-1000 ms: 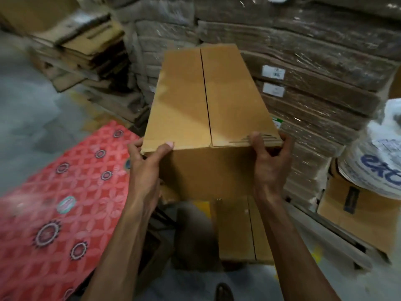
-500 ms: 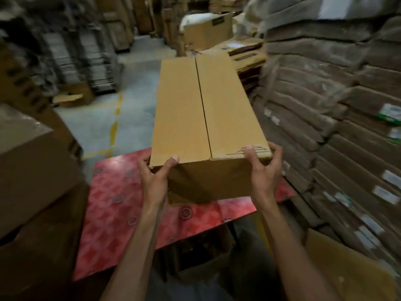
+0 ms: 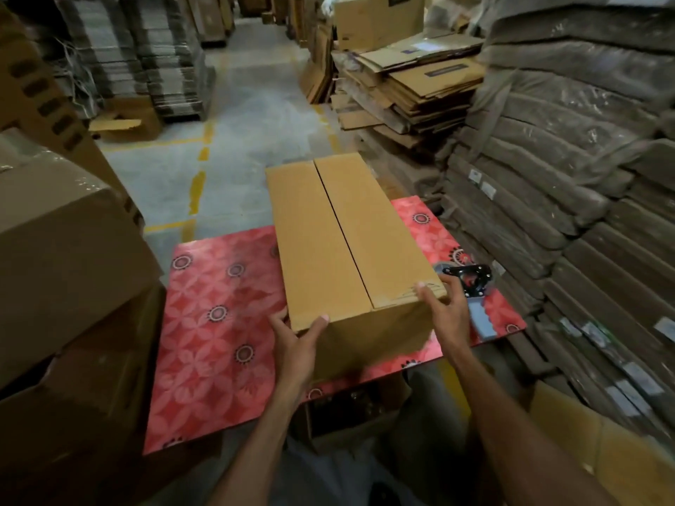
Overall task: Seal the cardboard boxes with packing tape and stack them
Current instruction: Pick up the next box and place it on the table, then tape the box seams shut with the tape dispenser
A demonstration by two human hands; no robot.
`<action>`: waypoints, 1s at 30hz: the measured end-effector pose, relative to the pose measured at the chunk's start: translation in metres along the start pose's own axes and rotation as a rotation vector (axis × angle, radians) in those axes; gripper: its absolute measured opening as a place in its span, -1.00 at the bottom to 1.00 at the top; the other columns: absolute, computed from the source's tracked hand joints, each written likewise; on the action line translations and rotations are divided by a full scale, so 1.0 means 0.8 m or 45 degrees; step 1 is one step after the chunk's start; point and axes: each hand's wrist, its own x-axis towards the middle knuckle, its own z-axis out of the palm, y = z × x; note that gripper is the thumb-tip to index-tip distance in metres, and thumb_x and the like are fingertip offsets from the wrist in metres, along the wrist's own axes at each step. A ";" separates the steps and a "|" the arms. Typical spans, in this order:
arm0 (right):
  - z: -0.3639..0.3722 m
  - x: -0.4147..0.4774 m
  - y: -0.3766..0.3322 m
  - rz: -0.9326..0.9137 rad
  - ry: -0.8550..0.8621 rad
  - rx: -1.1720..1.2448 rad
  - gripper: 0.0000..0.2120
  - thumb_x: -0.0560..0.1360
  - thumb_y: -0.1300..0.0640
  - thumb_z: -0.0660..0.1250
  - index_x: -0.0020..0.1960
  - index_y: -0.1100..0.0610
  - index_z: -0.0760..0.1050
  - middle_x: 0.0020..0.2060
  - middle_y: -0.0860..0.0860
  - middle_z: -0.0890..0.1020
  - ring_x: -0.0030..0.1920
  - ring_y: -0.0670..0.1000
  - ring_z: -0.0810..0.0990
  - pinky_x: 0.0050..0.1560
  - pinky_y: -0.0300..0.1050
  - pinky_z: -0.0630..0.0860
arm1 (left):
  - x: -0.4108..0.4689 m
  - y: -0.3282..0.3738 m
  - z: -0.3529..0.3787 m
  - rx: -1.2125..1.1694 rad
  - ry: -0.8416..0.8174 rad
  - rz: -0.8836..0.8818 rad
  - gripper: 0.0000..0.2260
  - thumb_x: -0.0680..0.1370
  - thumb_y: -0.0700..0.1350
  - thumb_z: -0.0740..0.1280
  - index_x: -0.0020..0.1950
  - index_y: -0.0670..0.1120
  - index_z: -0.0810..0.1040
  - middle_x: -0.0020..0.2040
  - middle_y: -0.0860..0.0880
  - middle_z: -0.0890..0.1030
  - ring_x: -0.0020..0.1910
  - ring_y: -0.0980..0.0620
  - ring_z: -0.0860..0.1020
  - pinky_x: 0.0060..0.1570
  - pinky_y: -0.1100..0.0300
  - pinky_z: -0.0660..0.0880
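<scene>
left hand (image 3: 296, 341) clamps the near left corner of the cardboard box (image 3: 339, 246), thumb on top, fingers down the left side. right hand (image 3: 442, 313) clamps the near right corner, thumb on the top edge, fingers wrapped round the right side. box is long and narrow, lengthwise away from the camera, centre of frame, top flaps closed and meeting along a centre seam. it sits over the red patterned board (image 3: 219, 323); cannot tell if the base is fully down. tape dispenser (image 3: 474, 286) lies on the board just right of the right hand, blue-grey handle toward the near edge. big brown carton (image 3: 65, 257) at left of frame. wrapped stacks of flat cardboard (image 3: 584, 184) fill the right. grey floor (image 3: 252, 115) with yellow lines runs to the top of frame.
</scene>
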 end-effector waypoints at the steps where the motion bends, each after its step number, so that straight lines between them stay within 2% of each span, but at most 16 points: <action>1: -0.006 0.003 -0.002 0.011 0.003 -0.031 -0.78 0.53 -0.13 0.40 0.10 -0.05 0.53 0.04 -0.03 0.66 0.09 0.02 0.60 0.07 -0.02 0.52 | 0.007 0.007 0.000 0.067 0.004 -0.001 -0.31 0.44 0.10 0.53 0.40 -0.01 0.21 0.31 -0.06 0.50 0.22 -0.09 0.54 0.24 -0.13 0.50; 2: -0.012 0.013 0.002 0.018 0.009 -0.028 -0.91 0.57 -0.07 0.37 -0.02 -0.06 0.55 -0.09 -0.06 0.66 -0.02 -0.01 0.60 -0.03 -0.05 0.51 | 0.019 0.013 0.002 0.142 0.012 -0.008 -0.32 0.45 0.09 0.52 0.39 -0.04 0.21 0.28 -0.08 0.53 0.17 -0.11 0.56 0.18 -0.11 0.53; 4: -0.023 0.047 0.020 0.103 0.073 -0.048 -0.82 0.55 -0.01 0.33 -0.22 -0.02 0.56 -0.28 -0.09 0.63 -0.22 0.00 0.57 -0.16 -0.01 0.50 | 0.050 0.024 0.004 0.278 0.006 0.004 -0.30 0.44 0.08 0.51 0.40 -0.07 0.19 0.25 -0.10 0.55 0.14 -0.17 0.58 0.13 -0.12 0.55; 5: -0.029 0.063 0.030 0.172 0.092 -0.115 -0.84 0.47 -0.04 0.34 -0.23 -0.01 0.57 -0.29 -0.08 0.65 -0.23 0.04 0.60 -0.15 0.06 0.57 | 0.065 0.030 0.003 0.322 -0.021 0.025 -0.30 0.45 0.07 0.52 0.41 -0.06 0.19 0.26 -0.09 0.55 0.16 -0.19 0.58 0.15 -0.12 0.54; 7: -0.038 0.102 0.065 0.284 0.033 -0.335 -0.78 0.31 -0.06 0.32 -0.16 0.05 0.60 -0.22 0.03 0.70 -0.13 0.16 0.68 -0.05 0.16 0.62 | 0.095 0.042 0.004 0.382 -0.081 0.078 -0.24 0.42 0.12 0.53 0.45 0.00 0.17 0.34 -0.06 0.50 0.24 -0.17 0.54 0.23 -0.12 0.51; 8: -0.042 0.110 0.067 0.331 -0.025 -0.487 -0.76 0.32 -0.02 0.34 -0.11 0.09 0.61 -0.14 0.11 0.71 -0.05 0.22 0.67 0.00 0.14 0.61 | 0.109 0.048 0.006 0.425 -0.099 0.108 -0.15 0.37 0.20 0.53 0.50 0.04 0.14 0.40 -0.05 0.46 0.31 -0.16 0.51 0.29 -0.14 0.48; 10: -0.051 0.120 0.068 0.359 -0.091 -0.741 -0.66 0.46 0.02 0.41 0.13 0.22 0.59 0.10 0.24 0.66 0.15 0.27 0.61 0.13 0.07 0.53 | 0.136 0.058 0.011 0.525 -0.115 0.165 -0.05 0.34 0.28 0.53 0.57 0.06 0.11 0.50 -0.04 0.39 0.41 -0.13 0.44 0.38 -0.12 0.40; 12: -0.059 0.134 0.086 0.400 -0.180 -0.917 -0.44 0.58 -0.13 0.32 0.35 0.31 0.47 0.31 0.32 0.51 0.33 0.31 0.48 0.31 0.11 0.42 | 0.159 0.066 0.017 0.564 -0.128 0.199 -0.03 0.36 0.28 0.54 0.61 0.05 0.10 0.55 -0.01 0.35 0.45 -0.08 0.41 0.43 -0.06 0.35; 13: -0.061 0.140 0.098 0.451 -0.229 -0.954 -0.33 0.60 -0.22 0.24 0.41 0.33 0.40 0.36 0.33 0.47 0.37 0.31 0.45 0.35 0.13 0.40 | 0.166 0.070 0.020 0.565 -0.123 0.197 0.00 0.35 0.31 0.54 0.62 0.07 0.09 0.57 0.00 0.31 0.48 -0.06 0.37 0.46 -0.08 0.32; 15: -0.065 0.154 0.122 0.550 -0.256 -0.974 -0.25 0.60 -0.28 0.16 0.42 0.37 0.35 0.29 0.32 0.52 0.29 0.28 0.52 0.26 0.10 0.47 | 0.174 0.074 0.026 0.582 -0.110 0.185 0.02 0.38 0.26 0.54 0.65 0.07 0.03 0.63 0.02 0.20 0.54 -0.02 0.27 0.50 -0.02 0.22; 18: -0.063 0.170 0.143 0.543 -0.271 -0.961 -0.41 0.66 -0.15 0.16 0.29 0.41 0.45 0.06 0.28 0.61 0.07 0.21 0.60 -0.02 -0.08 0.47 | 0.177 0.069 0.036 0.581 -0.080 0.203 -0.04 0.46 0.13 0.52 0.67 0.00 -0.01 0.65 0.03 0.11 0.57 0.05 0.17 0.41 0.16 0.13; 22: -0.061 0.191 0.134 0.588 -0.355 -0.939 -0.56 0.66 -0.05 0.24 0.21 0.33 0.56 0.09 0.23 0.65 0.15 0.18 0.61 -0.03 -0.13 0.43 | 0.174 0.065 0.048 0.563 -0.037 0.208 -0.06 0.47 0.12 0.51 0.67 0.03 0.00 0.64 0.05 0.12 0.55 0.10 0.15 0.40 0.19 0.13; 25: -0.065 0.239 0.120 0.702 -0.345 -0.610 -0.79 0.51 0.05 0.37 0.05 0.17 0.60 -0.14 0.09 0.62 -0.16 0.05 0.58 -0.28 -0.18 0.53 | 0.176 0.061 0.053 0.544 -0.012 0.168 -0.03 0.43 0.18 0.53 0.66 0.08 0.00 0.63 0.03 0.17 0.57 -0.01 0.21 0.50 0.05 0.20; 27: -0.068 0.290 0.123 0.676 -0.297 -0.446 -0.85 0.36 0.05 0.36 -0.10 0.08 0.55 -0.12 0.16 0.61 -0.18 0.09 0.57 -0.12 -0.01 0.60 | 0.173 0.060 0.062 0.508 -0.010 0.140 -0.01 0.42 0.21 0.53 0.66 0.10 0.00 0.64 0.03 0.15 0.59 -0.03 0.19 0.53 -0.01 0.18; 28: -0.066 0.304 0.109 0.653 -0.311 -0.374 -0.89 0.29 0.12 0.32 -0.20 0.10 0.51 -0.14 0.23 0.57 -0.18 0.16 0.55 -0.13 0.09 0.57 | 0.168 0.059 0.068 0.509 0.006 0.132 -0.02 0.43 0.20 0.53 0.66 0.09 0.00 0.65 0.01 0.09 0.61 -0.04 0.14 0.54 -0.01 0.15; 30: -0.057 0.319 0.056 0.585 -0.341 -0.221 -0.92 0.18 0.31 0.21 -0.34 0.18 0.38 -0.34 0.22 0.46 -0.38 0.14 0.48 -0.36 -0.04 0.44 | 0.147 0.062 0.092 0.578 0.057 0.127 -0.04 0.47 0.19 0.49 0.67 0.03 -0.03 0.67 -0.02 -0.13 0.63 -0.07 0.01 0.53 0.01 0.09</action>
